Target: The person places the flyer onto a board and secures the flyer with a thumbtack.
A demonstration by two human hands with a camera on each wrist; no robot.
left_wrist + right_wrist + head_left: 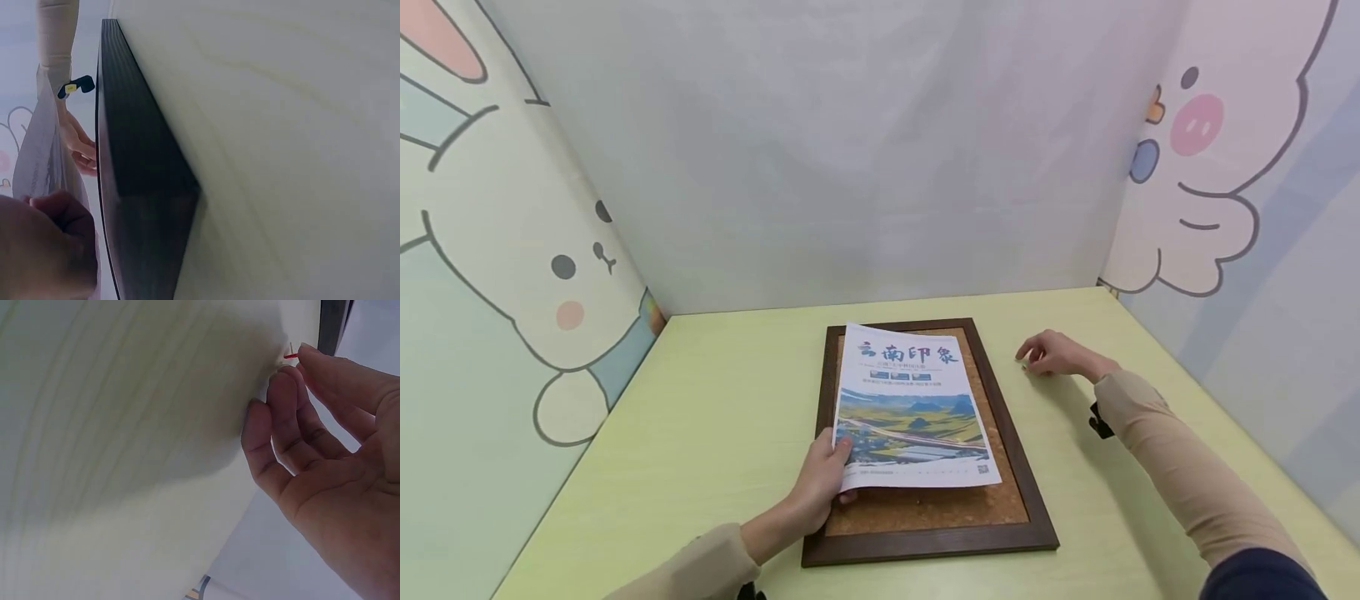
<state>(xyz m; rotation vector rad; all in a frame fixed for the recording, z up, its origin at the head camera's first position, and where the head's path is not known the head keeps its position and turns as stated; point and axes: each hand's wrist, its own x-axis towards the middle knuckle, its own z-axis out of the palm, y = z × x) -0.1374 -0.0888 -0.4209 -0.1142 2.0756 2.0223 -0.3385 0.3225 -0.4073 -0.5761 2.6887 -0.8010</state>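
Observation:
My left hand (820, 479) grips a printed poster (910, 417) by its lower left edge, thumb on top and fingers underneath. Blue Chinese lettering and a green landscape cover the sheet. It lies over a framed cork board (940, 506), its lower edge lifted off the cork. To the right of the board, low over the table, my right hand (1056, 354) pinches a small red push pin (291, 355) between thumb and fingertips. The remaining fingers are bent near the tabletop in the right wrist view. In the left wrist view, the board's dark frame (147, 125) lies beside my left hand.
The board rests on a pale yellow-green table (722, 400). A grey-white wall panel (880, 167) stands behind it. Side panels with a cartoon rabbit (550, 225) and a cartoon pig (1217, 150) rise at left and right.

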